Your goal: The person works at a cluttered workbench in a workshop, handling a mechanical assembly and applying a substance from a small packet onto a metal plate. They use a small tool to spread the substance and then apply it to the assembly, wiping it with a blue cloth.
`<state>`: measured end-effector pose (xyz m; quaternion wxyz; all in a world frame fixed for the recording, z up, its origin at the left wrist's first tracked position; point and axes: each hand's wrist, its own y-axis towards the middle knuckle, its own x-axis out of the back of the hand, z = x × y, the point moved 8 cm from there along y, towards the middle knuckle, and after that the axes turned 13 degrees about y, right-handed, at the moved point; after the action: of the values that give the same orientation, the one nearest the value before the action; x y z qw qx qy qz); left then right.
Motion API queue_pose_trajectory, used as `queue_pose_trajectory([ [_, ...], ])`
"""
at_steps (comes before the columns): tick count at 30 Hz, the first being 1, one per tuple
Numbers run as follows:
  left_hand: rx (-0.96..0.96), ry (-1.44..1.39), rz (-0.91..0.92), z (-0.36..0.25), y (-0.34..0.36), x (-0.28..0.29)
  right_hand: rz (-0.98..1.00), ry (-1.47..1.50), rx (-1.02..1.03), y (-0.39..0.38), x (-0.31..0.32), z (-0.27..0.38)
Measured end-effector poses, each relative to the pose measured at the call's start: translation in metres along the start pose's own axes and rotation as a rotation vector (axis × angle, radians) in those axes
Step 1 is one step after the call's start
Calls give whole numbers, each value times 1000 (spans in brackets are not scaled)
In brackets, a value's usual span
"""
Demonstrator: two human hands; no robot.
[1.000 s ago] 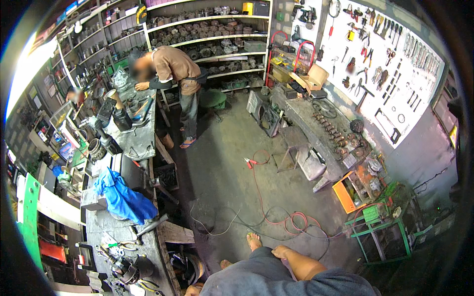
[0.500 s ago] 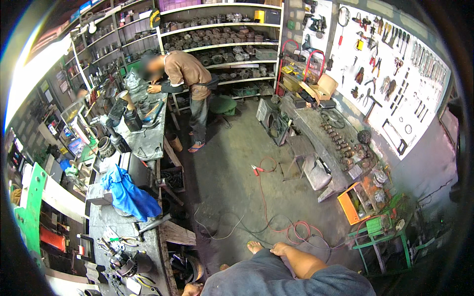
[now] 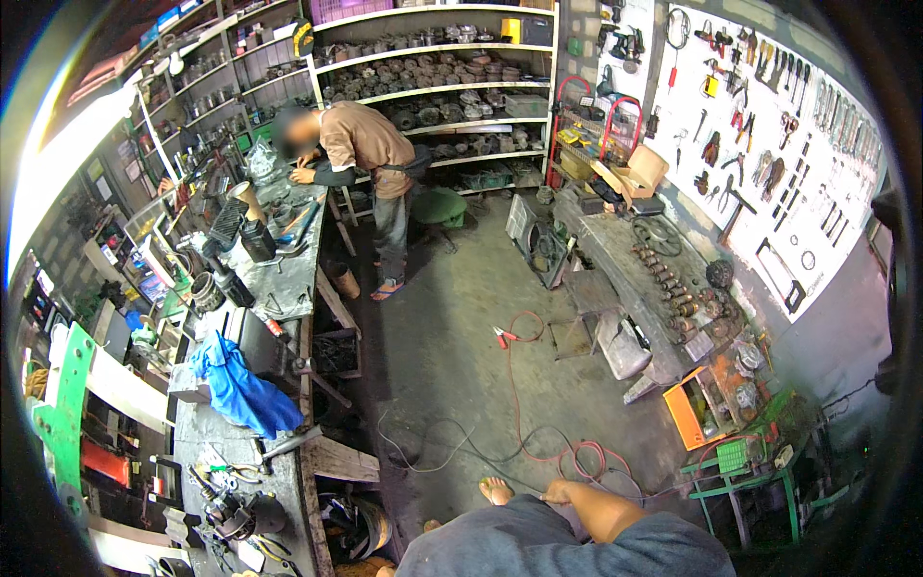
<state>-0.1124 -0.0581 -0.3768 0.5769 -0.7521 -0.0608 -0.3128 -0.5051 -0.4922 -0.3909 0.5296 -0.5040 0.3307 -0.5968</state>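
My right hand (image 3: 559,492) hangs low beside the dark cloth over my leg, near my bare foot (image 3: 496,490). Its fingers look curled in; what they hold, if anything, does not show. Of my left hand, at most a sliver of skin shows at the lower edge, with its fingers hidden. Nearest on that side is a workbench (image 3: 207,435) bearing pliers (image 3: 252,472), a dark metal machine part (image 3: 236,514) and a blue cloth (image 3: 240,389) draped over a grey vise-like block.
A co-worker (image 3: 370,144) bends over the far end of the bench. Red and black cables (image 3: 586,457) lie coiled on the floor. At right stand a low bench (image 3: 615,240) with metal parts, an orange box (image 3: 687,413) and a green metal frame (image 3: 745,500). Tools hang on a white board (image 3: 760,192).
My right hand has shifted slightly right. My left hand has dropped almost out of view at the lower edge. The view has tilted a little; the co-worker stays bent over the bench.
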Motion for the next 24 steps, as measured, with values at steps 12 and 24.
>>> queue_pose_trajectory([
  [12,19,-41,-55,27,0,-15,133,197,-65,8,17,39],
  [24,155,-170,38,62,-50,-99,154,-362,161,30,29,109],
])
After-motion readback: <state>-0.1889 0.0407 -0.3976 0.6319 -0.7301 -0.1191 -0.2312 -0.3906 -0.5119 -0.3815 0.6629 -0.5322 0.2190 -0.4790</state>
